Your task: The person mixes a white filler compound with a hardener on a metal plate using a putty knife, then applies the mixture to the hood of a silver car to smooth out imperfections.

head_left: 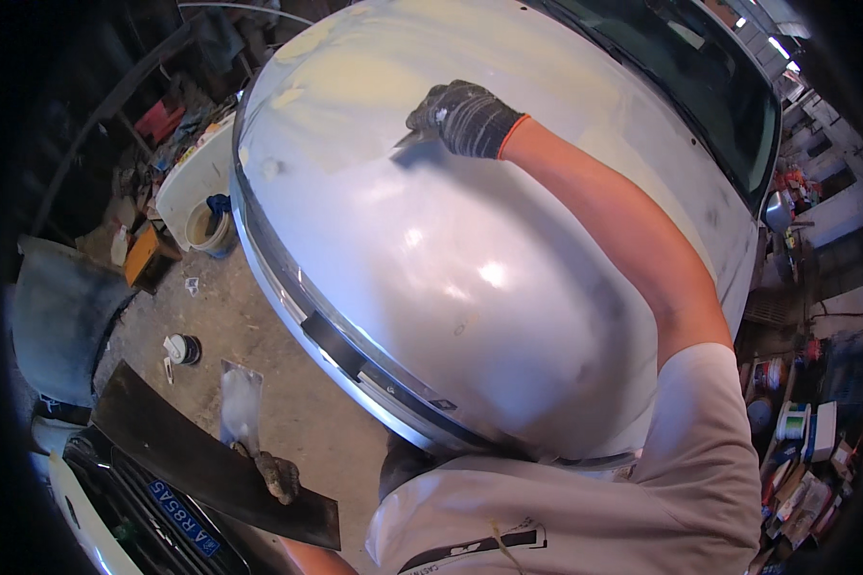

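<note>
My right hand (465, 117), in a dark grey knit glove with an orange cuff, is closed around a dark flat putty spreader (414, 151). The spreader's edge meets the car hood (451, 278), which is pale silver with yellowish putty patches toward its far side. Low on the left, my left hand (280, 477), in a dirty glove, is closed at the narrow end of a flat rectangular silver plate (242, 402) smeared whitish. A long dark curved panel (192, 450) crosses at that hand and hides part of the left forearm; I cannot tell whether the hand touches it.
A second car's front with a blue license plate (184, 517) is at lower left. On the floor stand a small tub (184, 349), a bucket (211, 228) and an orange box (151, 257). A loose grey body panel (62, 316) leans farther left. Cluttered shelves (801, 450) line the right.
</note>
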Demonstrator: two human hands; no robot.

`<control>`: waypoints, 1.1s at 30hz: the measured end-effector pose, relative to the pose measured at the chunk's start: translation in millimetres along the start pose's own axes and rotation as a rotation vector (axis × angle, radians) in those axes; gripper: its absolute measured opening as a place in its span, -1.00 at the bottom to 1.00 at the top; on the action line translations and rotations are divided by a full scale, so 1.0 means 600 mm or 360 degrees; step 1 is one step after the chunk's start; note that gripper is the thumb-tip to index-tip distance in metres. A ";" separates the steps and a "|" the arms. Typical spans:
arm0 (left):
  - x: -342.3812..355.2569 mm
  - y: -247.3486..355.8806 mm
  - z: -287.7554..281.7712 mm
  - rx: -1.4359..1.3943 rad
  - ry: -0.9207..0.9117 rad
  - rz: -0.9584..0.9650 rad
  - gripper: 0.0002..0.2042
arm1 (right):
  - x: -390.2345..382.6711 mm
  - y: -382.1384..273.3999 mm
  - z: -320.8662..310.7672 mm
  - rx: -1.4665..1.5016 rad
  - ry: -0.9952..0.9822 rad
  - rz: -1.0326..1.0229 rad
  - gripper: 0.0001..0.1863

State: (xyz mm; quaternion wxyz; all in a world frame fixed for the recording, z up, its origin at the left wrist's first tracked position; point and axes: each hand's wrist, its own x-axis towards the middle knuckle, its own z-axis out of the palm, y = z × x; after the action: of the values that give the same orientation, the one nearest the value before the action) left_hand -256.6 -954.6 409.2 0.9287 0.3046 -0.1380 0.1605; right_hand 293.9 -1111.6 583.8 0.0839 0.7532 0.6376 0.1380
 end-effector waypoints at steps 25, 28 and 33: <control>0.076 -0.052 0.007 -0.0327 0.0202 -0.0272 -0.38 | -0.054 0.077 0.049 0.0008 -0.0006 0.0237 -0.67; 0.083 -0.064 0.012 -0.0297 0.0230 -0.0242 -0.39 | -0.111 0.059 0.063 0.0148 0.0249 0.0046 -0.67; 0.052 -0.094 -0.042 -0.0160 0.0212 -0.0001 -0.51 | -0.331 -0.028 0.012 0.0012 0.0033 0.0222 -0.53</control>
State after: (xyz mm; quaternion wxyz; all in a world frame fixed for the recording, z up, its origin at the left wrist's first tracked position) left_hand -202.9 -975.8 371.4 0.9500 0.2462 -0.0837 0.1728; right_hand 250.7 -1303.7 551.8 0.0645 0.7946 0.5850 0.1488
